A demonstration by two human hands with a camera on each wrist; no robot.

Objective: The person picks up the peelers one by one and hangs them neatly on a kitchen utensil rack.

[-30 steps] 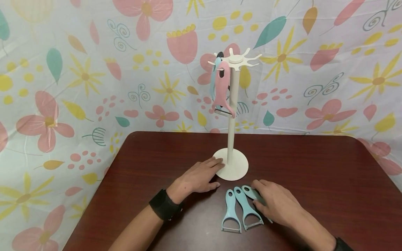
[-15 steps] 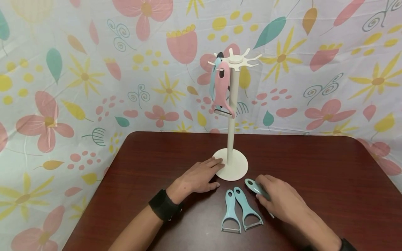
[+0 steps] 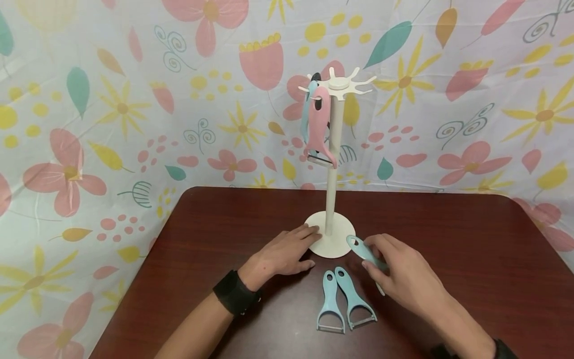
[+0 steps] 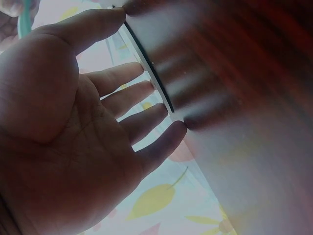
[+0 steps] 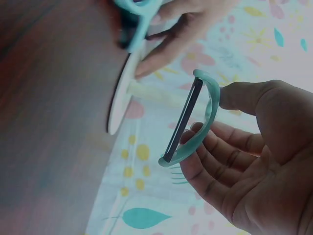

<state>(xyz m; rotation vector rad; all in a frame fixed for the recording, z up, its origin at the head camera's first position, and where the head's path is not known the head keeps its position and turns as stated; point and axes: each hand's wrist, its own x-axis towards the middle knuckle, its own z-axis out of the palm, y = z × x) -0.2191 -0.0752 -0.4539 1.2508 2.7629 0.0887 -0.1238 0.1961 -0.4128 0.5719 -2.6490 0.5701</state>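
Pale blue plastic, by its look, this peeler (image 3: 361, 251), pinched between thumb and fingers of the right hand (image 3: 410, 274), right of the lower centre; I'd judge it light, stiff, slightly slick, best taken by the handle, clear of the blade (image 5: 185, 121); 2 more peelers (image 3: 330, 294) lie lower centre; mid-frame, the left hand (image 3: 284, 254), fingers a little spread, rests on the stand's base (image 3: 334, 247); a pink peeler (image 3: 319, 124) hangs upper centre.

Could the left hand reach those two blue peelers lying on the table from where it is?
Probably yes: the left hand, touching the white base, is close to the two blue peelers, and nothing visible lies between.
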